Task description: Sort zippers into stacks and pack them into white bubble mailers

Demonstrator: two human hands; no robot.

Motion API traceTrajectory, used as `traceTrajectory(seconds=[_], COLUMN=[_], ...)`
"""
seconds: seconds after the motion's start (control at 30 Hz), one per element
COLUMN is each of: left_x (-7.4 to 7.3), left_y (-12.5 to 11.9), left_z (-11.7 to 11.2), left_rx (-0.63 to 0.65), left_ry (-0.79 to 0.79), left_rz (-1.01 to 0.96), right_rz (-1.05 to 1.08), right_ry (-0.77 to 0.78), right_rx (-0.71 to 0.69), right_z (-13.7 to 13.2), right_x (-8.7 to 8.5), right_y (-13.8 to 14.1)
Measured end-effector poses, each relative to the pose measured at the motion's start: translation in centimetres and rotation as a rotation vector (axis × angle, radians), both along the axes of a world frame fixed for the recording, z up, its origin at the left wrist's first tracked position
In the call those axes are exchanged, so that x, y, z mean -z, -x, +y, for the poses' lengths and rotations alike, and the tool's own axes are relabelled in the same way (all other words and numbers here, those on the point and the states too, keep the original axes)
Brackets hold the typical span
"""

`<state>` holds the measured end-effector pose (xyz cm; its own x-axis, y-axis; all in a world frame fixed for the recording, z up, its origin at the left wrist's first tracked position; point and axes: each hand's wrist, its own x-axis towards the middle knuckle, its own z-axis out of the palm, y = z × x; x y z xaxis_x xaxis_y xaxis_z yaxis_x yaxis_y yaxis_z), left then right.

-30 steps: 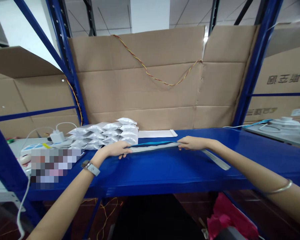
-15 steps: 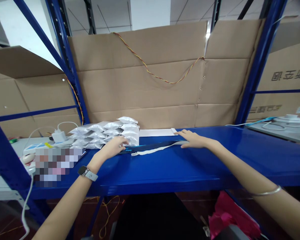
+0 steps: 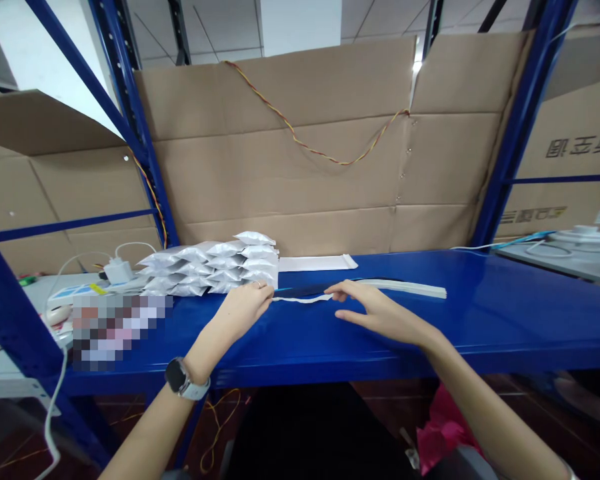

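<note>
The left hand (image 3: 245,313) and right hand (image 3: 375,312) are working at a long flat strip (image 3: 305,291) lying lengthwise on the blue steel surface (image 3: 520,320). It is sitting just in front of the right end of a stack of silver pouches (image 3: 210,267), at about 12 o'clock from the person. The pouches are resting in overlapping rows, while the strip is lying apart from them, not in the stack, so as far as the pictures show, it is the one piece being handled. Its middle is showing a dark band, a thin white tape (image 3: 300,299) is running along the near side, and a stiff pale end (image 3: 405,288) is stretching toward 3 o'clock. The left hand's fingers are curving in at the strip's left end, beside the stack, and the right hand's fingertips are reaching onto the tape, with the thumb spreading away. Neither grip is clearly clenched or released, so I cannot tell whether either is grasping the strip. A white sheet (image 3: 315,263) is lying just behind it.
</note>
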<state>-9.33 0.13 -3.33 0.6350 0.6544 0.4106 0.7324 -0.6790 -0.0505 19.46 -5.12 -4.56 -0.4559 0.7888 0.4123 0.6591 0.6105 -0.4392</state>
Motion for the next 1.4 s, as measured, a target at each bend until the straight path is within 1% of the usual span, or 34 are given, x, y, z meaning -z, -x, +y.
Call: traceTrajectory(seconds=[0.07,0.13,0.17,0.23,0.33,0.43,0.53,0.6,0.73,0.77,0.83,0.9,0.97,1.03,1.07,1.17,1.23,1.3,1.33,1.4], left_x=[0.0,0.4,0.7,1.2,1.7,1.7,1.8,1.9,1.7,1.6,1.3,1.2,1.2,1.4,1.5,1.5,1.1,0.4,0.0,-1.0], left_y=[-0.2,-0.6,-0.9,-1.7,-3.0,-3.9,-4.5,-4.7,-5.1,-5.1,-5.1,-5.1,-5.1,-5.2,-5.3,-5.6,-5.4,-4.3,-3.3,-0.4], left_z=[-2.0,-3.6,-4.2,-5.0,-5.5,-5.8,-6.0,-6.2,-6.4,-6.5,-6.6,-6.7,-6.9,-7.0,-7.1,-7.5,-7.5,-7.0,-6.6,-5.6], left_rx=[0.048,0.136,0.182,0.259,0.323,0.354,0.364,0.367,0.390,0.377,0.306,0.210,0.148,0.129,0.125,0.105,0.076,0.023,-0.017,-0.118], left_ry=[-0.053,-0.070,-0.082,-0.118,-0.151,-0.119,-0.083,-0.028,0.178,0.207,0.205,0.163,0.132,0.105,0.089,0.071,0.065,0.011,-0.035,-0.140], left_rz=[-0.087,-0.192,-0.245,-0.360,-0.538,-0.635,-0.713,-0.757,-0.856,-0.885,-0.906,-0.830,-0.700,-0.615,-0.605,-0.643,-0.693,-0.753,-0.785,-0.842], right_rz=[0.079,0.189,0.251,0.371,0.534,0.702,0.797,0.813,0.844,0.852,0.847,0.815,0.776,0.743,0.729,0.655,0.564,0.448,0.379,0.216], right_ry=[-0.040,-0.027,0.008,0.124,0.322,0.460,0.542,0.552,0.510,0.488,0.430,0.380,0.365,0.361,0.352,0.296,0.241,0.193,0.166,0.096], right_rx=[0.037,0.045,0.032,-0.022,-0.122,-0.230,-0.319,-0.336,-0.303,-0.281,-0.228,-0.192,-0.191,-0.208,-0.215,-0.217,-0.182,-0.113,-0.069,0.029], right_z=[-0.6,-1.2,-1.4,-1.6,-1.2,-0.7,-0.8,-1.1,-1.3,-1.2,-1.1,-1.0,-1.1,-1.3,-1.4,-2.1,-2.4,-2.5,-2.4,-1.8], right_x=[0.0,0.2,0.3,0.9,2.0,2.6,2.4,2.1,1.8,1.8,1.9,2.1,2.3,2.5,2.5,2.1,1.6,1.1,0.8,0.4], right_y=[1.5,3.1,3.7,4.9,6.0,6.5,6.8,6.9,6.9,6.9,6.8,6.7,6.8,6.9,7.0,7.2,6.9,6.0,5.1,2.9])
